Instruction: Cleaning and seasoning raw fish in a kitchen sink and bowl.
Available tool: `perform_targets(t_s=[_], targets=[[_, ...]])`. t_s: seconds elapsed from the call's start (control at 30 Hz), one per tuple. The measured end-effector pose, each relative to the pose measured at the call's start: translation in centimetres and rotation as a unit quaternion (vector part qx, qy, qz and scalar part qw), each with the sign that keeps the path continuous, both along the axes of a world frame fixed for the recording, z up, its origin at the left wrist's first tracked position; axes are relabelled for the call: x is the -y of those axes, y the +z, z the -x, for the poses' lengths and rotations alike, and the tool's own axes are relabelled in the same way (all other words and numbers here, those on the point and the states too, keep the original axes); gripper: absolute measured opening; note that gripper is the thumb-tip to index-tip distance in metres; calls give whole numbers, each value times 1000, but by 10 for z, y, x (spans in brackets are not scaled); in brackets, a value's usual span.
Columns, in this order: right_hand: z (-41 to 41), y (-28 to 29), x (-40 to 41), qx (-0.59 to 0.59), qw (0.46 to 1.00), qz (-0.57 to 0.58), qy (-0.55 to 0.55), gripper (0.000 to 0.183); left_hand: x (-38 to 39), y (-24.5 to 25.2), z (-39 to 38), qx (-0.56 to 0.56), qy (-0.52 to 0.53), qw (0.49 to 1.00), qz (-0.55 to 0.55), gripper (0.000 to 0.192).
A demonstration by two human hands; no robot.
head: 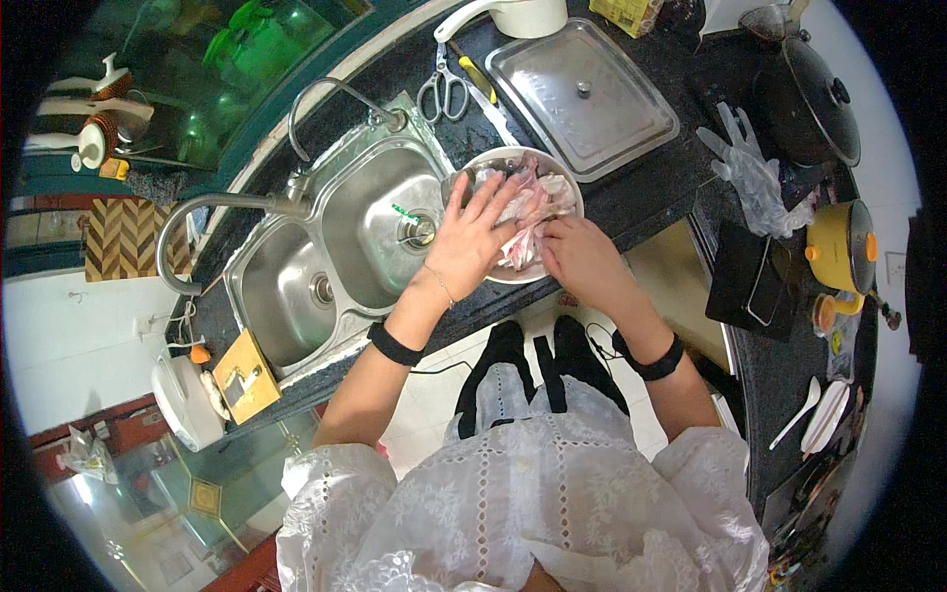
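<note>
A round white bowl (473, 157) stands on the dark countertop, right of the sink. Pale pink raw meat (544, 194), perhaps poultry or fish, fills it. Over the bowl's left side, my left hand (473, 233) spreads its fingers, palm down; whether the palm touches the meat is hidden. My right hand (581, 255) reaches over the near right rim, its curled fingers gripping an edge of the meat. Just behind the bowl lies a knife with a white blade (497, 122), beside metal-handled scissors (444, 92).
A double-basin steel sink (355, 222) with two curved faucets lies left. Behind the bowl is a rectangular steel lid (584, 96). Further right are a clear plastic glove (747, 166), a black lidded pot (806, 103) and a yellow pot (836, 248). A cutting board (248, 377) sits far left.
</note>
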State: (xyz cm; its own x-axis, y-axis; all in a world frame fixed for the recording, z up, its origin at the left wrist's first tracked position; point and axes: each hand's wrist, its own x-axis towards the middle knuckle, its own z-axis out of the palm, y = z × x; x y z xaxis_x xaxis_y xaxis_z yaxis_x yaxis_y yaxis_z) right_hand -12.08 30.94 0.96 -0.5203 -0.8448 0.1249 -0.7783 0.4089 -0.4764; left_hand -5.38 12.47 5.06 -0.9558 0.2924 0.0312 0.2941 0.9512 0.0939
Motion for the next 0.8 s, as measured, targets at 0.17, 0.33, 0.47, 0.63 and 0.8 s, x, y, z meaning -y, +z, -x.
perform_targets(t_s=[0.17,0.33,0.47,0.63,0.8], targets=[[1,5,0,-38,999,20,-7,15,3,-6,-3,-4,35,999,-22,32],[-6,11,3,78,996,22,-29,14,2,-6,-5,-27,53,997,-48,21],[-19,-9,16,74,986,127,76,17,0,-2,-4,-10,67,997,-48,18],[-24,-1,16,133,985,66,85,20,6,-1,-6,-2,57,996,-64,18],[-37,-6,29,117,976,165,81,17,8,0,-4,6,43,997,-64,17]])
